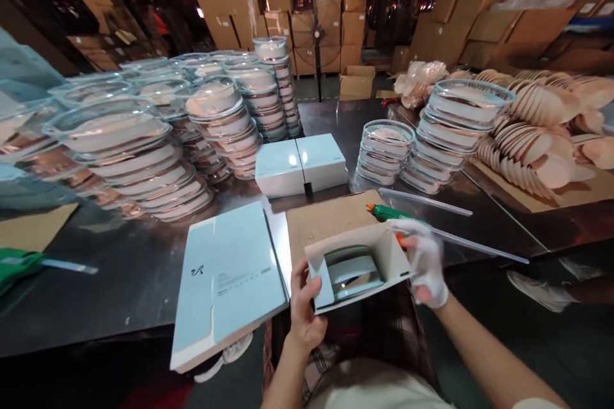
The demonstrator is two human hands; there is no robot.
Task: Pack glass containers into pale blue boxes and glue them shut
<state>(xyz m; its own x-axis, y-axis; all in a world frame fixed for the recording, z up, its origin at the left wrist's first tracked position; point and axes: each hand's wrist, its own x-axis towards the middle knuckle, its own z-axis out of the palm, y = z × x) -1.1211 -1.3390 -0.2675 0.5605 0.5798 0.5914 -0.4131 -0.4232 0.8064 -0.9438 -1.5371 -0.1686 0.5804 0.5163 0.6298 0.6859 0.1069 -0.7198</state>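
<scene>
An open white box (359,301) is held tilted toward me above the table's front edge, with a glossy curved object (357,275) lying inside it. My left hand (307,307) grips the box's left end, thumb on the near side. On the box's right end, my right hand (426,265), in a thin white glove, is closed against the side wall; its fingers are partly blurred. Just behind the box and beside the gloved fingers lies a green glue gun (391,212) with an orange tip. A small orange part shows by those fingers.
A flat white printed box (230,281) overhangs the table's front edge at left. Beyond are a cardboard sheet (326,220), a closed white box (302,169) and clear glue sticks (480,244). Stacked oval dishes (129,140) and beige curved pieces (537,134) flank them. Another green tool (22,265) lies left.
</scene>
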